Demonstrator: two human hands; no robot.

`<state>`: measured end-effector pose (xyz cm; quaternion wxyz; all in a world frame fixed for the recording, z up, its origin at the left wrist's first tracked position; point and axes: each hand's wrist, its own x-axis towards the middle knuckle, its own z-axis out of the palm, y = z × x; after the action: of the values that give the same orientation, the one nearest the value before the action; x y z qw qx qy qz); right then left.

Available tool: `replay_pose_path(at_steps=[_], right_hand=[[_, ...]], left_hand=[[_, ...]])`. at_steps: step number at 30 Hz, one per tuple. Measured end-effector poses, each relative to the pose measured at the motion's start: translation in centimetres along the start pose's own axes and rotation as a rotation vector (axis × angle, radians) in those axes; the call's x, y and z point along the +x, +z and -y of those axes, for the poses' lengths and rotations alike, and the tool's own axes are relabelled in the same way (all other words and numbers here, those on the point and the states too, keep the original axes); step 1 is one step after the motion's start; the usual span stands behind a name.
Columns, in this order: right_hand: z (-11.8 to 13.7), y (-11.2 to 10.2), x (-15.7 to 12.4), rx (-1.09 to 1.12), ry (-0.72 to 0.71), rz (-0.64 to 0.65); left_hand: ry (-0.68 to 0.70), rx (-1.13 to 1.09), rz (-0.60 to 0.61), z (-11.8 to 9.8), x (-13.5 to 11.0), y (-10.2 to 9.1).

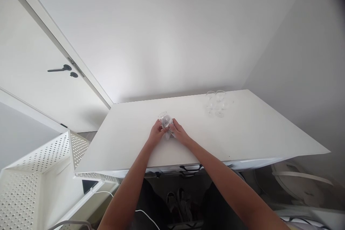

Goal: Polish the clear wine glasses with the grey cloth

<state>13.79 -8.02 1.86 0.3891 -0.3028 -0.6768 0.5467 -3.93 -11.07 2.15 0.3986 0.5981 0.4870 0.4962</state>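
Note:
A clear stemmed glass (165, 120) is held over the middle of the white table (242, 136). My left hand (156, 133) is closed around its left side. My right hand (180, 133) is closed on its right side, pressing something pale, perhaps a cloth (168, 134), against the glass; I cannot make it out clearly. Both arms reach in from the near edge. Two more clear stemmed glasses (215, 102) stand upright together at the far right of the table, well away from both hands.
A white door with a dark handle (61, 68) is at the left. A white perforated metal rack (35, 172) stands at the lower left beside the table. Cables and dark items lie under the table's near edge. A pale round object (299, 183) sits at the lower right.

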Motion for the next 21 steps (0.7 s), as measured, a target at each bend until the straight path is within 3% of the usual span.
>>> replay_pose_path(at_steps=[4,9,16,21], right_hand=[[-0.4,-0.1,0.4,0.056,0.047,-0.046],[-0.4,-0.4,0.7,0.017,0.01,-0.016],[-0.7,-0.7,0.6,-0.131,0.032,-0.019],[-0.1,-0.6,0.3,0.025,0.057,0.076]], left_hand=[[-0.014,0.031,-0.007,0.1,0.1,0.2],[-0.111,-0.124,0.033,0.1,-0.1,0.1],[-0.04,-0.228,0.017,0.2,-0.1,-0.7],[-0.006,-0.193,0.067,-0.1,-0.1,-0.9]])
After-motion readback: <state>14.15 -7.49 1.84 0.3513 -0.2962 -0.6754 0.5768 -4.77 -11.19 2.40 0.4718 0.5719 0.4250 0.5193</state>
